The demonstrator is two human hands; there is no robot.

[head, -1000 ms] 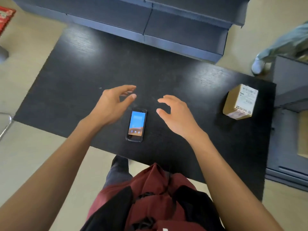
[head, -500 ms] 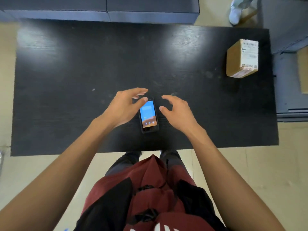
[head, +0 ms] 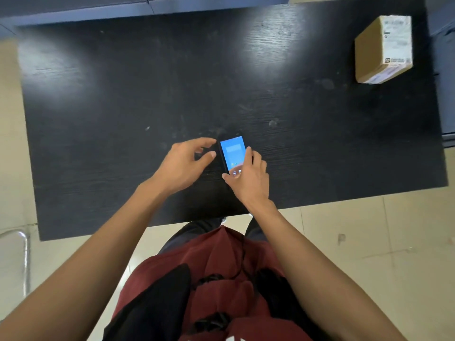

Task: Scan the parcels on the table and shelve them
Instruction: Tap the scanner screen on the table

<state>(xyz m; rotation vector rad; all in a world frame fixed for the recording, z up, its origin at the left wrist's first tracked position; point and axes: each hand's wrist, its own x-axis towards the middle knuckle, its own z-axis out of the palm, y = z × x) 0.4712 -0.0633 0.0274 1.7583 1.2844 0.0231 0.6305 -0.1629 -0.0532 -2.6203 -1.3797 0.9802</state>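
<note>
Black wood-grain table (head: pixel 123 107) fills most of the view, on a pale tiled floor (head: pixel 369 242), with a dark shelf edge (head: pixel 197 3) running along its far side. Near the table's front edge, the right hand (head: pixel 251 180) holds a scanner (head: pixel 232 153) with a lit blue screen: the thumb lies on its lower end and the fingers curl along its right side, so this grip pinches the device. It looks tipped up on one long side, though whether it has left the table I cannot tell. Just left of the scanner, the left hand (head: pixel 184 163) hovers with fingers and thumb loosely spread, its grip closed on nothing and apart from the device. A cardboard parcel (head: pixel 381 50) with a white label on top sits far off to the upper right of both hands, near the table's far right corner.
</note>
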